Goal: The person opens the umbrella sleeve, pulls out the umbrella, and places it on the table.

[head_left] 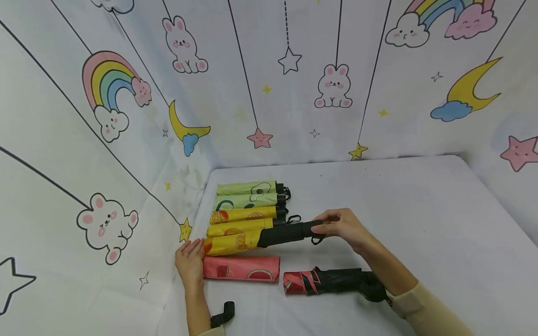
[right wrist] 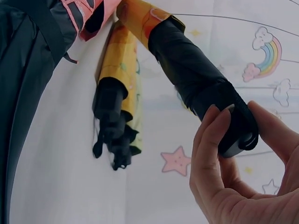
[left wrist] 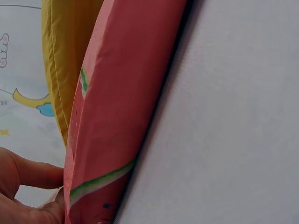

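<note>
A folding umbrella (head_left: 286, 234) with a black canopy sits partly inside a yellow orange-print sleeve (head_left: 229, 243). My right hand (head_left: 342, 228) grips its black handle end between thumb and fingers, as the right wrist view shows up close. At the sleeve's far left end, my left hand (head_left: 191, 263) holds the fabric with its fingertips; in the left wrist view, the watermelon-print sleeve (left wrist: 121, 107) partly hides those fingertips. That red sleeve lies flat just in front of the yellow one. Under my right forearm is another black umbrella (head_left: 340, 281) with red watermelon-print fabric at its left end.
Behind the held umbrella, two yellow sleeved umbrellas (head_left: 241, 227) and two green avocado-print ones (head_left: 248, 188) lie in a row, black handles to the right. White table cloth (head_left: 399, 200) extends to the right. A cartoon-print curtain (head_left: 294, 107) stands behind and at the left.
</note>
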`<state>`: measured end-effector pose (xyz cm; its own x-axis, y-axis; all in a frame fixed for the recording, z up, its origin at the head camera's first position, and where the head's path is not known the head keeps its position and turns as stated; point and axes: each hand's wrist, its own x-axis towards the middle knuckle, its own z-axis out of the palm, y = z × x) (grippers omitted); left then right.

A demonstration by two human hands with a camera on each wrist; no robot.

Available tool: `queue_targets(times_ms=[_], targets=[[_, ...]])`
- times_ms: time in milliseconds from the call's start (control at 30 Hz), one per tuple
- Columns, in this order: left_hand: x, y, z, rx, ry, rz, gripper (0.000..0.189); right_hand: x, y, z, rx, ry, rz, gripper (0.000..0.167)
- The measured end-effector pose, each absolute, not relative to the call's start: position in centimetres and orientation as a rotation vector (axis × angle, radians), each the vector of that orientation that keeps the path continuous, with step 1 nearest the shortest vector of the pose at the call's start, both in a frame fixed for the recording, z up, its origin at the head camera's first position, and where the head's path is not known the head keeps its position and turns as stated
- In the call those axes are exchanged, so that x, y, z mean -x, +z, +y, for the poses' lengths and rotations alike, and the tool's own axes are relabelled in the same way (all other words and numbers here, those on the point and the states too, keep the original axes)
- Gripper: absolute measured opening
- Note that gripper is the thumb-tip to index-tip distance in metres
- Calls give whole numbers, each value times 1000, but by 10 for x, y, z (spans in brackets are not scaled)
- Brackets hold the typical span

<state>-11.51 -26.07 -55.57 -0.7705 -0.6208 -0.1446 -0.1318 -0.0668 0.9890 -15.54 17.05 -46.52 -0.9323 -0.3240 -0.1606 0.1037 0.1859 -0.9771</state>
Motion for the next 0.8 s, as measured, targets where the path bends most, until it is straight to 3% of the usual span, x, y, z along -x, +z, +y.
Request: queue_targets(times_ms=[800], targets=[[115, -557, -262, -805, -1896, -1872, 58, 150, -466, 203, 188, -1808, 2176, 37]])
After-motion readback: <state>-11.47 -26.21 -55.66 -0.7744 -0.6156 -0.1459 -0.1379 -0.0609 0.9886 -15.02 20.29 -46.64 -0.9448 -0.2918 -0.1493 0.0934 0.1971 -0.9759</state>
